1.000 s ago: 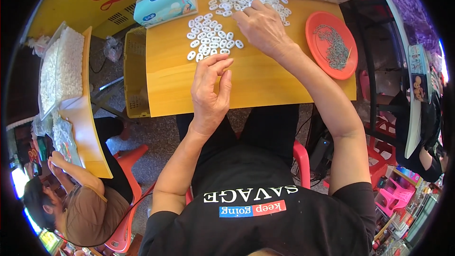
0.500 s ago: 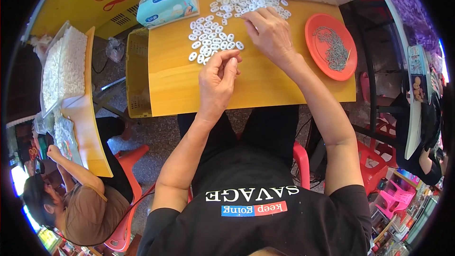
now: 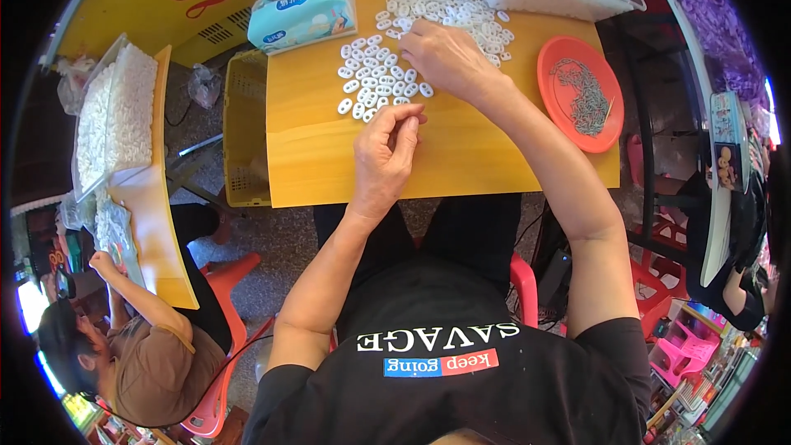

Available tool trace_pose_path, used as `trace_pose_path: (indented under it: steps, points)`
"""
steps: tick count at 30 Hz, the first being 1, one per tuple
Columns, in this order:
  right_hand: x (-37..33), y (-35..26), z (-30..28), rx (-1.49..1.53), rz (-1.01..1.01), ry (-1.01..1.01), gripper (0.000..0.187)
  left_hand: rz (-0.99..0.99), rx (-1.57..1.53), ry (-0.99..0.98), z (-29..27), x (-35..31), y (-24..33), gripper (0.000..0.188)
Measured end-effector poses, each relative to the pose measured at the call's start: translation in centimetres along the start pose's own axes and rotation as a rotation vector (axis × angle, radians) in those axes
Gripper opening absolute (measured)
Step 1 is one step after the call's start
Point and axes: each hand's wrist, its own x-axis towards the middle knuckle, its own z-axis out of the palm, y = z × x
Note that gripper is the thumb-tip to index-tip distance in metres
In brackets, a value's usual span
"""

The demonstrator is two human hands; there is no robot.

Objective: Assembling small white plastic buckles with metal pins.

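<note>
Small white oval pieces with two holes lie on the yellow table (image 3: 313,165). One loose group (image 3: 367,70) is at the middle left, and a denser heap (image 3: 428,0) spreads behind it. My left hand (image 3: 386,148) rests just in front of the nearer group, thumb and fingers pressed together; whatever is between them is hidden. Reaching from the right, my right hand (image 3: 449,58) is over the pieces between group and heap. Its fingers are curled and close together, with their tips down, and what they hold cannot be made out.
An orange-red plate (image 3: 550,66) of small grey metal pins stands at the table's right. At the back are a blue tissue pack (image 3: 303,8) and a clear tub (image 3: 577,7) of white parts. A person (image 3: 156,363) sits at another table on the left.
My right hand has moved left and slightly nearer, from the heap toward the smaller group. My left hand stays pinched in nearly the same place. The whole view has shifted slightly.
</note>
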Motion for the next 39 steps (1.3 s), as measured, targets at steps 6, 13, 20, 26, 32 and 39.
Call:
trace_pose_path:
  steps: [6, 13, 20, 26, 32, 39]
  points:
    - [-1.3, -0.2, 0.5, 0.022, -0.02, 0.17, 0.012, -0.023, -0.014, 0.047, 0.1, 0.2, 0.5, 0.015]
    - [-2.1, 0.7, 0.2, 0.008, 0.075, 0.241, 0.018, -0.04, -0.034, 0.033, 0.4, 1.0, 0.9, 0.015]
    - [0.8, 0.6, -0.7, -0.051, -0.061, 0.093, 0.014, -0.012, 0.012, 0.037, 0.4, 1.1, 0.1, 0.014]
    - [1.7, 1.1, -0.2, -0.115, -0.239, 0.051, 0.008, 0.04, 0.068, 0.017, 0.4, 1.0, 0.4, 0.013]
    - [0.8, 0.8, 0.8, -0.132, -0.301, 0.193, 0.007, 0.023, 0.025, 0.029, 0.3, 0.9, 0.2, 0.013]
    - [-0.4, 1.4, 0.8, -0.08, -0.22, 0.192, 0.009, 0.017, 0.016, 0.024, 0.4, 1.0, 0.1, 0.013]
